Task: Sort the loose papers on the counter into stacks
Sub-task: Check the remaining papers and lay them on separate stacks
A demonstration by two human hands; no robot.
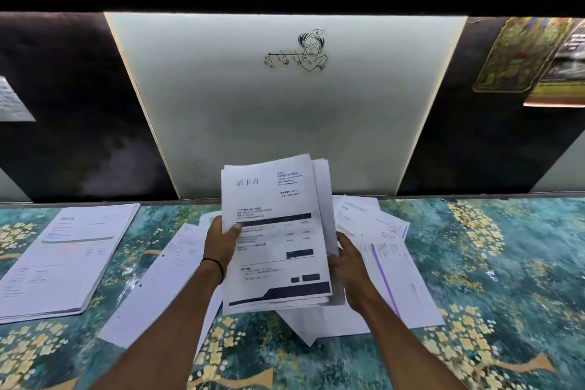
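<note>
Fingers: left hand (221, 244) and right hand (349, 266) both clasp a sheaf of papers (275, 231), raised above the worktop (474, 294).
Loose papers (392, 263): scattered under and right of the sheaf.
Neat stack (63, 256): far left.
Wall panel (285, 104): far, pale.

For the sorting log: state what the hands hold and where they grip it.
Both hands hold one bundle of papers, raised above the counter. The left hand grips its left edge, thumb on the top sheet; the right hand grips its right edge.
</note>
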